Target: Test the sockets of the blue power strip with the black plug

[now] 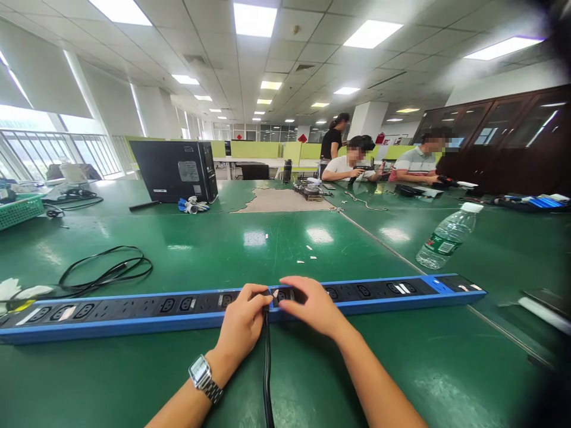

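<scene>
The left hand [243,321] pinches a black plug [266,295] on the blue power strip [134,318]. At its 3 o'clock, the right hand [312,306] rests half-curled on the strip, gripping nothing.

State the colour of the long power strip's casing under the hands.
Blue casing with a black socket face on the power strip, clear in the head view.

One head-worn camera looks forward and down, close over the green table [312,368].
</scene>
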Motion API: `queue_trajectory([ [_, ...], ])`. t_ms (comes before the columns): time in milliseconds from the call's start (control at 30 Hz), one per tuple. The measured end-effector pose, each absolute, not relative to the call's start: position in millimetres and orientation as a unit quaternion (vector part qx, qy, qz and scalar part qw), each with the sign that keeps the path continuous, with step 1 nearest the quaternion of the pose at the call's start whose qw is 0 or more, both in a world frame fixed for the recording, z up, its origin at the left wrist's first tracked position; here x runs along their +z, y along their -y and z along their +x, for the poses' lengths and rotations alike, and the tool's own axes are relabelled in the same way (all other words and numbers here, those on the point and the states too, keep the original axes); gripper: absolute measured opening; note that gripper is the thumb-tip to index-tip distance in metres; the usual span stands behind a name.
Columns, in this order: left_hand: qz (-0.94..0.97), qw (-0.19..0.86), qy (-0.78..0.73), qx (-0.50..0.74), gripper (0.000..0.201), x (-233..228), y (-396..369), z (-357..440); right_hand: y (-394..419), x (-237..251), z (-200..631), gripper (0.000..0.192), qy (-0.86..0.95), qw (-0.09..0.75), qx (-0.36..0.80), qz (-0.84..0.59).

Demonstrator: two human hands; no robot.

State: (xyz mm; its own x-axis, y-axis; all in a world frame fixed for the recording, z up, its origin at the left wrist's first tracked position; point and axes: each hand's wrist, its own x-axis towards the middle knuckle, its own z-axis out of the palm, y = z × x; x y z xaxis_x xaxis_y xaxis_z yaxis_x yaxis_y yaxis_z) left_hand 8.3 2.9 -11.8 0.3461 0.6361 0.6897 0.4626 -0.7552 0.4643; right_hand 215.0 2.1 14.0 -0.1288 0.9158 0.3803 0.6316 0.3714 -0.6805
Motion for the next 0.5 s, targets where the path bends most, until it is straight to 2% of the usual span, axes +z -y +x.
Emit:
queue_trajectory([
  [67,0.806,0.107,-0.335,0.477,0.036,-10,-3,8,-8,12,234,0.034,0.627,0.514,0.212,-0.545],
  [133,0.775,0.118,-0.343,0.518,0.033,-5,-3,8,-13,9,251,0.033,0.490,0.597,0.138,-0.621],
  [200,0.727,0.130,-0.356,0.572,0.027,6,-3,10,-16,5,260,0.035,0.394,0.606,0.077,-0.687],
  [300,0.704,0.169,-0.351,0.594,0.019,25,-2,29,-17,2,260,0.039,0.382,0.585,0.065,-0.712],
  [500,0.716,0.270,-0.338,0.548,0.030,24,-7,104,-15,1,258,0.048,0.367,0.641,0.053,-0.672],
])
